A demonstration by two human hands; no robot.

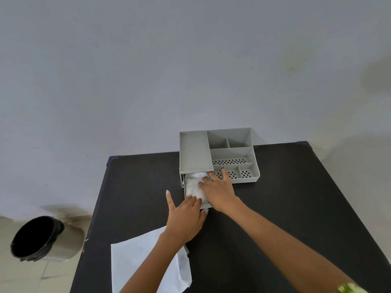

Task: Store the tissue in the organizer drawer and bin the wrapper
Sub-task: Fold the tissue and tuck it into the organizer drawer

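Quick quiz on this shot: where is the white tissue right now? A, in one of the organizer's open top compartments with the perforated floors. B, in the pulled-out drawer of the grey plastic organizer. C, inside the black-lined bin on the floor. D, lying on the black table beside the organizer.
B: the white tissue sits in the open drawer of the grey plastic organizer, with both hands pressing on it.

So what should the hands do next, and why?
Probably finish tucking the tissue down, then slide the drawer shut. Both hands, left hand and right hand, are pressing the tissue into the pulled-out drawer. The white wrapper lies on the table, not yet in the bin.
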